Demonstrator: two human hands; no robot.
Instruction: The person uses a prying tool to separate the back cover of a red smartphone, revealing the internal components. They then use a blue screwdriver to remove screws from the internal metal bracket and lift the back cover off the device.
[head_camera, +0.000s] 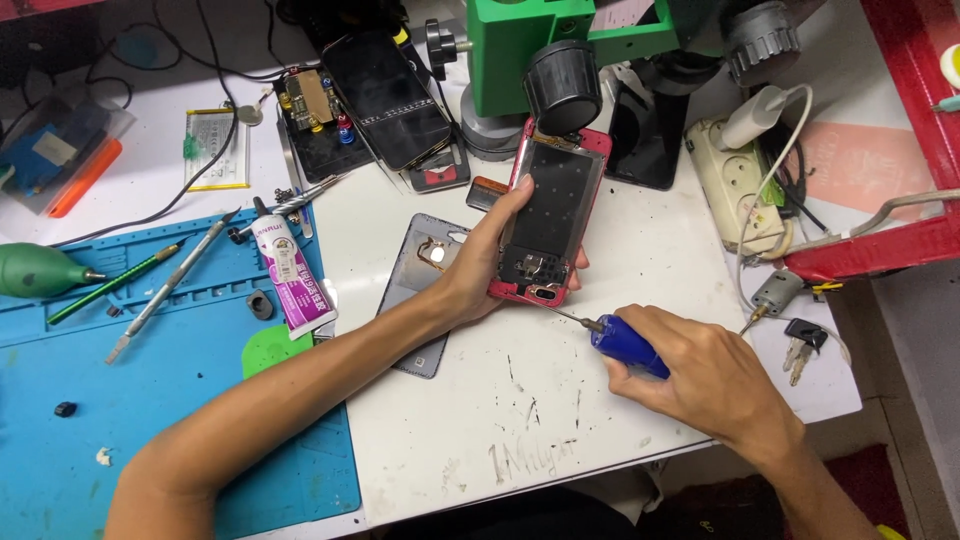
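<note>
Phone: opened red phone (552, 215), centre of frame, tilted up off the white desk (520, 400).
Left hand (480, 265): clasps the phone's lower edge.
Right hand (700, 375): wrapped around blue screwdriver (615, 335), tip at the phone's bottom corner.
Advice: keep the driver straight on the screw, press lightly, brace the phone.

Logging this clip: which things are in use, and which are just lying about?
In use: red-framed phone in left hand; blue screwdriver in right hand.
Lying about: grey back cover, glue tube, tweezers, keys, power strip.
</note>
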